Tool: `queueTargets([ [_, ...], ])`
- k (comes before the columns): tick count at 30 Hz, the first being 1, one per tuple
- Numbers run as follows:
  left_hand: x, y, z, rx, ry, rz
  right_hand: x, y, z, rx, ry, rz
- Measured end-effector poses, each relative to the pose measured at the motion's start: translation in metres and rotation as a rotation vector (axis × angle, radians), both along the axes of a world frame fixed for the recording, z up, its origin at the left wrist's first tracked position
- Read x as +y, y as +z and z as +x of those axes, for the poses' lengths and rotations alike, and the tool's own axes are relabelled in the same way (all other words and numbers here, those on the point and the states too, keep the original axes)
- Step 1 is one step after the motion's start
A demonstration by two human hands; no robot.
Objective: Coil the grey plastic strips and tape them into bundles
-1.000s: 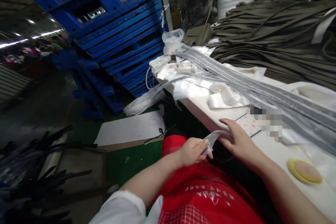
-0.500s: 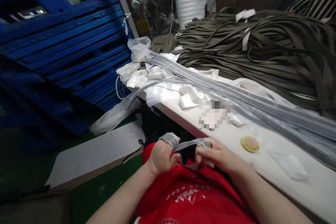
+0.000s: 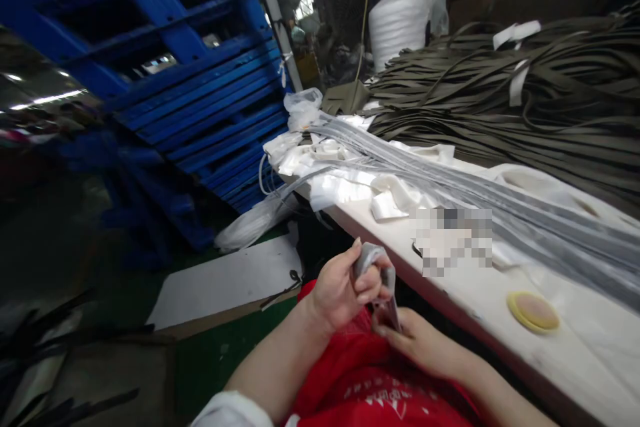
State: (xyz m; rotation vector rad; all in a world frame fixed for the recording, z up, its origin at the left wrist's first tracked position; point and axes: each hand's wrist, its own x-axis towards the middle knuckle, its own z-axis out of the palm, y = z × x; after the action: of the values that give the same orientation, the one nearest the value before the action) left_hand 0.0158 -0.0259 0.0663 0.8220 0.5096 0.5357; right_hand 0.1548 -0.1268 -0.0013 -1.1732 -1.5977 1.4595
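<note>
In front of my red apron (image 3: pixel 380 387) my left hand (image 3: pixel 347 287) has its fingers curled round a shiny grey strip (image 3: pixel 370 257), which loops over them. Lower and to the right, my right hand (image 3: pixel 417 340) pinches the hanging part of the same strip. Its fingertips are partly hidden behind the strip. Both hands are off the white table (image 3: pixel 415 263), close to its near edge. More long grey strips (image 3: pixel 450 183) lie in a bundle along the table top.
A yellow-rimmed round sponge-like pad (image 3: pixel 533 312) lies on the table beside a pixelated patch. White fabric pieces (image 3: pixel 390 197) sit near the table's far end. Dark olive straps (image 3: pixel 475 93) are heaped behind. Blue pallets (image 3: pixel 210 93) are stacked left, above a white board (image 3: pixel 225 280).
My left hand has risen and turned, with the strip now looped over its fingers. My right hand has dropped lower. The view has swung left, so the table appears further right.
</note>
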Motion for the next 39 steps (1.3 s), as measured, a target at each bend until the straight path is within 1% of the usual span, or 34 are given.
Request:
queueTargets([
  [1,0.004,-0.001,0.001,0.026,0.161,0.184,-0.003,0.001,-0.003,0.031,0.054,-0.035],
  [2,0.009,-0.005,0.001,0.088,0.299,0.419,-0.005,0.003,-0.001,0.063,0.107,-0.06],
  [3,0.012,-0.011,-0.001,0.178,0.383,0.69,-0.007,0.006,0.005,0.095,0.141,-0.075],
  [4,0.015,-0.019,-0.003,0.288,0.396,0.971,-0.008,0.009,0.016,0.124,0.149,-0.077],
  [5,0.017,-0.027,-0.006,0.404,0.333,1.226,-0.006,0.011,0.029,0.138,0.133,-0.073],
  [6,0.017,-0.034,-0.009,0.515,0.215,1.425,-0.003,0.013,0.044,0.127,0.084,-0.063],
  [7,0.017,-0.04,-0.012,0.617,0.081,1.548,0.002,0.013,0.059,0.087,0.021,-0.051],
  [8,0.015,-0.043,-0.015,0.711,-0.036,1.593,0.008,0.012,0.072,0.008,-0.054,-0.04],
  [9,0.014,-0.044,-0.016,0.795,-0.131,1.568,0.014,0.009,0.083,-0.102,-0.137,-0.01],
  [10,0.013,-0.043,-0.018,0.855,-0.209,1.479,0.02,0.006,0.089,-0.227,-0.226,0.047],
  [11,0.013,-0.04,-0.019,0.879,-0.277,1.339,0.025,0.004,0.091,-0.346,-0.307,0.128],
  [12,0.013,-0.036,-0.019,0.864,-0.333,1.16,0.029,0.002,0.088,-0.432,-0.356,0.225],
  [13,0.013,-0.031,-0.02,0.813,-0.379,0.963,0.031,0.001,0.082,-0.476,-0.366,0.315],
  [14,0.014,-0.026,-0.02,0.74,-0.411,0.765,0.031,0.0,0.074,-0.485,-0.333,0.379],
  [16,0.013,-0.018,-0.021,0.597,-0.428,0.437,0.029,0.0,0.053,-0.445,-0.208,0.418],
  [17,0.012,-0.014,-0.021,0.542,-0.421,0.323,0.028,0.0,0.043,-0.422,-0.169,0.412],
  [18,0.01,-0.012,-0.021,0.499,-0.411,0.237,0.028,-0.001,0.035,-0.402,-0.16,0.401],
  [20,0.007,-0.008,-0.021,0.447,-0.39,0.125,0.03,-0.005,0.024,-0.353,-0.171,0.365],
  [23,0.008,-0.001,-0.021,0.375,-0.348,0.011,0.035,-0.015,0.021,-0.244,-0.152,0.279],
  [25,0.012,0.005,-0.02,0.284,-0.284,-0.047,0.036,-0.024,0.022,-0.181,-0.134,0.211],
  [27,0.019,0.011,-0.018,0.17,-0.14,-0.021,0.033,-0.031,0.019,-0.135,-0.101,0.119],
  [28,0.022,0.013,-0.017,0.125,-0.029,0.054,0.03,-0.033,0.017,-0.109,-0.073,0.068],
  [29,0.025,0.012,-0.016,0.112,0.106,0.19,0.025,-0.032,0.014,-0.075,-0.038,0.023],
  [31,0.031,0.006,-0.015,0.173,0.349,0.532,0.014,-0.025,0.01,0.029,0.037,-0.057],
  [32,0.034,0.001,-0.015,0.237,0.419,0.695,0.008,-0.019,0.011,0.093,0.059,-0.093],
  [33,0.035,-0.006,-0.016,0.321,0.429,0.852,0.004,-0.012,0.015,0.151,0.059,-0.126],
  [34,0.035,-0.013,-0.017,0.419,0.381,0.996,0.002,-0.004,0.021,0.192,0.036,-0.153],
  [35,0.034,-0.02,-0.019,0.522,0.285,1.125,0.002,0.002,0.029,0.208,-0.007,-0.169],
  [37,0.03,-0.03,-0.022,0.73,0.041,1.337,0.006,0.009,0.048,0.152,-0.114,-0.163],
  [38,0.028,-0.033,-0.023,0.811,-0.079,1.384,0.01,0.009,0.058,0.091,-0.161,-0.141],
  [39,0.025,-0.034,-0.023,0.852,-0.179,1.348,0.014,0.007,0.065,0.024,-0.2,-0.109],
])
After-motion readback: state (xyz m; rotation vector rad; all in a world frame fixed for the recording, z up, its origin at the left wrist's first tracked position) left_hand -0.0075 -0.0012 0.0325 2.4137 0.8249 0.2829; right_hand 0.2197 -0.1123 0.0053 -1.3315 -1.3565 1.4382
